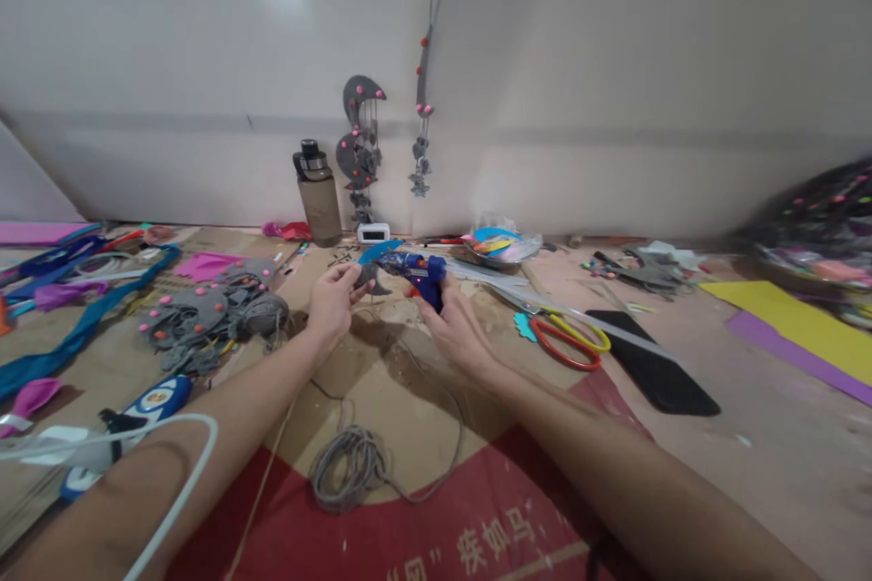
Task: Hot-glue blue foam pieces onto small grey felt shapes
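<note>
My left hand (333,300) pinches a small grey felt piece (371,280) over the middle of the table. In my right hand (453,318) is a blue glue gun (423,272), its nozzle pointing left at the felt. The nozzle is close to the piece; I cannot tell whether they touch. Grey cord runs below the hands to a loose coil (347,467) near the front. Left of my left hand lies a heap of grey felt shapes (204,313) with pink and orange pompoms.
Scissors (565,340) with red and yellow handles, a black phone-like slab (650,363) and clear sticks (545,304) lie at right. A bottle (319,200) stands by the wall under hanging felt garlands (361,145). A white cable (204,445) loops over my left forearm.
</note>
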Demonstrator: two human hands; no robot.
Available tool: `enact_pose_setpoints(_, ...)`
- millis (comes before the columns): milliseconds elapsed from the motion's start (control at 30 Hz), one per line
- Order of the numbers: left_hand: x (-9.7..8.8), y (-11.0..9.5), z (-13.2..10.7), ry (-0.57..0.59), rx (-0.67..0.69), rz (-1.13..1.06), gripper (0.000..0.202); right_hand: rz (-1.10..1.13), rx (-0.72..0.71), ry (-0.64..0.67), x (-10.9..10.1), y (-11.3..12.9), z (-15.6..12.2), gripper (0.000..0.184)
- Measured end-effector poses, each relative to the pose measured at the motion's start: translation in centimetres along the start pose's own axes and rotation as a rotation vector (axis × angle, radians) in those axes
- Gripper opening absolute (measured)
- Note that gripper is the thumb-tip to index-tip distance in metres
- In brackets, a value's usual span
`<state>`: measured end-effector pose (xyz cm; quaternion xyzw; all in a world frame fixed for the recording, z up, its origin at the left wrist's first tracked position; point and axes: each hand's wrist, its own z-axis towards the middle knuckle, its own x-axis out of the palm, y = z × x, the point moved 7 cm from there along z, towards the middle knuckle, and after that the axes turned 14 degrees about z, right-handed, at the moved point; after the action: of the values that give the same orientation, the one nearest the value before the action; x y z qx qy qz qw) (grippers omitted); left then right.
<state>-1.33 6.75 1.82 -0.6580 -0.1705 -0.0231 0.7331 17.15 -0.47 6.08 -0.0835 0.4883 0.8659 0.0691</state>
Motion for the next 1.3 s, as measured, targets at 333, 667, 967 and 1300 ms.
enact_pose_setpoints(333, 0.6, -0.2, -0.7, 0.028, 0.025, 0.025, 0.023, -0.029, 0.045, 0.062, 0.5, 0.1, -0.2, 0.018)
enact_pose_setpoints(667, 0.9, -0.3, -0.9, 0.036, 0.040, 0.050, 0.024, -0.113, 0.007, 0.044, 0.8, -0.5, -0.4, 0.027)
enact_pose_setpoints(967, 0.7, -0.7, -1.1, -0.007, 0.065, 0.042, 0.021, -0.170, 0.005, 0.017, 0.5, -0.8, -0.4, 0.033)
enact_pose_setpoints(1300, 0.4, -0.6, -0.8, -0.027, 0.072, 0.006, 0.023, -0.203, 0.033, -0.011, 0.2, -1.2, -0.3, 0.035)
